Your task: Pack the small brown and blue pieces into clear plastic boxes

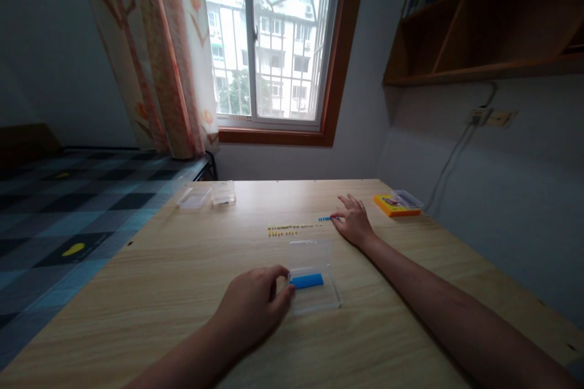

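Observation:
An open clear plastic box [335, 293], its lid tipped back, lies on the wooden table with a ribbed blue block [306, 281] inside. My left hand [258, 298] pinches the box's left edge, thumb and forefinger close to the block's left end. Farther off, my right hand [353, 222] reaches to a short row of small blue pieces [323, 219]. Its thumb and forefinger close on the right end of that row, while the other fingers stretch out. Left of this hand, small yellow pieces [276, 233] lie in rows. The fingertips hide whatever piece the right hand pinches.
Two clear plastic cases, one a flat tray [194, 197] and one a box [223, 192], stand at the table's far left. A yellow-orange box [396, 205] lies by the right edge with a clear lid [407, 198]. A checked bed [104, 206] adjoins the left side.

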The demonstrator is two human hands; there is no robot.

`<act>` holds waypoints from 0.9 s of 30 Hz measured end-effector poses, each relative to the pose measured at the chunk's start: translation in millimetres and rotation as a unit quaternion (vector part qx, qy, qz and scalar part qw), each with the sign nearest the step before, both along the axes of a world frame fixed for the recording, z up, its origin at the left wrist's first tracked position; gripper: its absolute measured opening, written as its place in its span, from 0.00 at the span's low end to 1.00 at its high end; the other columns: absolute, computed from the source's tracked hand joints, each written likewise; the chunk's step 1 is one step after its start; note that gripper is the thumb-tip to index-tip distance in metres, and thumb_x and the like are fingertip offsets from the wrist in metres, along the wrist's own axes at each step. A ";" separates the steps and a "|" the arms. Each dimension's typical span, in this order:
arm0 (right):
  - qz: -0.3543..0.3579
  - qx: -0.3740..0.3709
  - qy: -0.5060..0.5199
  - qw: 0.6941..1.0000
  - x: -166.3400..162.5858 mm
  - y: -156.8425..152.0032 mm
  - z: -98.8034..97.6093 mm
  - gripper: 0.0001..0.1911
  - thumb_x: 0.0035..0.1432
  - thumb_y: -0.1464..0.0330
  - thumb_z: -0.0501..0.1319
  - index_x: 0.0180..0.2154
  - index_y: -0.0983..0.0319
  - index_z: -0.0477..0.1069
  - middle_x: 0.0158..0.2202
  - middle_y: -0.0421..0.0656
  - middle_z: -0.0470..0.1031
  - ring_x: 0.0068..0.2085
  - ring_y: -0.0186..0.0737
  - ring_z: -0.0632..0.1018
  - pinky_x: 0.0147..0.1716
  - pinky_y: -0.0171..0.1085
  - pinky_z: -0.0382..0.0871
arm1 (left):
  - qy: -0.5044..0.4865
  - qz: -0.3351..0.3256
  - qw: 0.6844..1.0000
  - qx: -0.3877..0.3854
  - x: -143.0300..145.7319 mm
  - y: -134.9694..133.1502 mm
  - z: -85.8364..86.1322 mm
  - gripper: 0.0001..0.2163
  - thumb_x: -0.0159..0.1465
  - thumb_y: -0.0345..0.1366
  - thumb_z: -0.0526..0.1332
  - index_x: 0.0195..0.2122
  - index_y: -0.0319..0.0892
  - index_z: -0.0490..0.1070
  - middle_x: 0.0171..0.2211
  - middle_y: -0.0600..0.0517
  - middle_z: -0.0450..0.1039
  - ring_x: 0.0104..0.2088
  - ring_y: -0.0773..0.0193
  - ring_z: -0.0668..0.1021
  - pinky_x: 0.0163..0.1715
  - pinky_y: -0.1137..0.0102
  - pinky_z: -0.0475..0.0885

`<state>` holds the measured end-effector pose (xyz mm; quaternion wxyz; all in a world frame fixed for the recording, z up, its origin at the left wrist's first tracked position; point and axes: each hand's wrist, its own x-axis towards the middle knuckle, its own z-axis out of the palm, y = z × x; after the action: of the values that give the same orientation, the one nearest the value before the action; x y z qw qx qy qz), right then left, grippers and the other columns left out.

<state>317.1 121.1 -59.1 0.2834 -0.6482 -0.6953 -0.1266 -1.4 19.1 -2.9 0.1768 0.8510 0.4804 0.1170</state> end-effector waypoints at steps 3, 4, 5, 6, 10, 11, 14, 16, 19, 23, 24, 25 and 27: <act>0.001 0.001 -0.004 1.000 1.3 -0.3 -1.8 0.09 0.58 0.65 0.63 0.35 0.54 0.83 0.64 0.47 0.65 0.67 0.58 0.57 0.63 0.61 0.44 | -0.001 -0.001 1.000 0.002 0.2 0.8 -1.2 0.15 0.65 0.45 0.55 0.46 0.47 0.76 0.29 0.52 0.78 0.32 0.57 0.77 0.31 0.66 0.63; 0.001 0.002 -0.004 1.000 1.5 -0.7 -2.0 0.09 0.58 0.65 0.63 0.36 0.55 0.83 0.64 0.47 0.65 0.67 0.58 0.57 0.63 0.61 0.44 | -0.002 -0.002 1.000 0.003 0.1 1.2 -1.7 0.16 0.65 0.46 0.55 0.46 0.47 0.76 0.29 0.52 0.78 0.32 0.57 0.77 0.31 0.66 0.63; 0.002 0.002 -0.003 1.000 1.6 -1.1 -2.1 0.09 0.58 0.64 0.63 0.36 0.55 0.83 0.64 0.48 0.64 0.67 0.57 0.57 0.63 0.61 0.44 | -0.002 -0.002 1.000 0.003 0.0 1.4 -2.2 0.16 0.65 0.46 0.55 0.46 0.47 0.76 0.29 0.52 0.78 0.32 0.57 0.77 0.31 0.66 0.63; 0.003 0.002 -0.002 1.000 1.5 -1.5 -1.9 0.09 0.58 0.64 0.63 0.37 0.55 0.83 0.65 0.48 0.64 0.67 0.57 0.57 0.63 0.61 0.44 | -0.002 -0.003 1.000 0.004 -0.2 1.6 -2.6 0.16 0.65 0.46 0.55 0.46 0.47 0.76 0.29 0.52 0.78 0.32 0.58 0.77 0.32 0.66 0.63; 0.010 -0.004 0.002 1.000 0.9 -3.0 0.1 0.09 0.58 0.64 0.64 0.37 0.53 0.83 0.65 0.46 0.63 0.67 0.57 0.57 0.63 0.61 0.46 | -0.001 -0.004 1.000 0.004 -1.2 1.6 -2.7 0.16 0.65 0.46 0.55 0.47 0.46 0.76 0.29 0.51 0.78 0.32 0.57 0.77 0.31 0.66 0.64; 0.011 -0.005 0.003 1.000 0.7 -3.3 0.6 0.08 0.58 0.63 0.64 0.36 0.53 0.83 0.65 0.46 0.63 0.67 0.57 0.57 0.63 0.62 0.46 | -0.001 -0.006 1.000 0.005 -1.3 1.4 -2.3 0.16 0.65 0.46 0.54 0.47 0.46 0.76 0.29 0.51 0.78 0.32 0.57 0.77 0.31 0.66 0.64; 0.011 -0.009 0.006 1.000 0.5 -4.0 1.3 0.08 0.58 0.63 0.64 0.34 0.54 0.83 0.65 0.47 0.63 0.68 0.58 0.56 0.62 0.62 0.46 | -0.002 -0.009 1.000 0.005 -1.3 0.9 -0.9 0.16 0.66 0.46 0.54 0.47 0.46 0.76 0.29 0.51 0.78 0.32 0.57 0.78 0.32 0.66 0.64; 0.013 -0.011 0.007 1.000 0.2 -4.5 1.6 0.08 0.58 0.63 0.64 0.34 0.55 0.83 0.65 0.48 0.64 0.68 0.58 0.56 0.63 0.62 0.45 | -0.003 -0.007 1.000 0.004 -1.0 0.6 0.2 0.16 0.65 0.46 0.54 0.47 0.46 0.76 0.29 0.51 0.78 0.32 0.57 0.78 0.32 0.66 0.64; 0.020 -0.012 0.008 1.000 -0.4 -5.1 2.5 0.08 0.58 0.65 0.64 0.34 0.56 0.83 0.65 0.49 0.64 0.68 0.57 0.56 0.63 0.61 0.45 | -0.002 -0.004 1.000 0.005 -0.7 0.3 1.2 0.16 0.65 0.45 0.54 0.47 0.46 0.76 0.29 0.51 0.78 0.32 0.58 0.77 0.31 0.67 0.64; 0.029 -0.011 0.013 0.999 -2.0 -4.5 3.9 0.08 0.57 0.63 0.65 0.34 0.56 0.83 0.64 0.48 0.64 0.68 0.57 0.55 0.63 0.62 0.44 | 0.004 -0.005 1.000 0.008 -0.4 0.1 1.3 0.16 0.66 0.46 0.54 0.47 0.46 0.76 0.28 0.52 0.77 0.32 0.58 0.77 0.31 0.67 0.63; 0.030 -0.010 0.016 0.999 -2.7 -4.3 4.0 0.07 0.57 0.63 0.65 0.33 0.56 0.82 0.64 0.48 0.64 0.68 0.57 0.56 0.63 0.62 0.44 | 0.005 -0.005 1.000 0.008 -0.3 0.1 1.4 0.16 0.66 0.46 0.54 0.47 0.46 0.76 0.28 0.52 0.77 0.31 0.58 0.77 0.31 0.67 0.63; 0.031 -0.008 0.020 0.999 -3.6 -4.5 4.1 0.07 0.56 0.64 0.65 0.33 0.57 0.82 0.64 0.48 0.65 0.67 0.57 0.56 0.63 0.62 0.44 | 0.007 -0.005 1.000 0.008 -0.2 0.1 1.6 0.16 0.66 0.45 0.54 0.47 0.46 0.76 0.28 0.52 0.77 0.31 0.58 0.77 0.31 0.67 0.63; 0.031 -0.002 0.028 0.999 -5.6 -6.3 5.3 0.06 0.56 0.66 0.65 0.31 0.58 0.82 0.63 0.49 0.65 0.67 0.58 0.57 0.63 0.62 0.45 | 0.011 -0.004 1.000 0.006 0.1 -0.1 2.4 0.16 0.66 0.45 0.54 0.47 0.46 0.76 0.29 0.51 0.77 0.31 0.58 0.77 0.31 0.67 0.63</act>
<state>311.6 114.8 -53.8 0.3051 -0.6304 -0.7070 -0.0984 -1.3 19.1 -0.5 0.1668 0.8554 0.4779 0.1096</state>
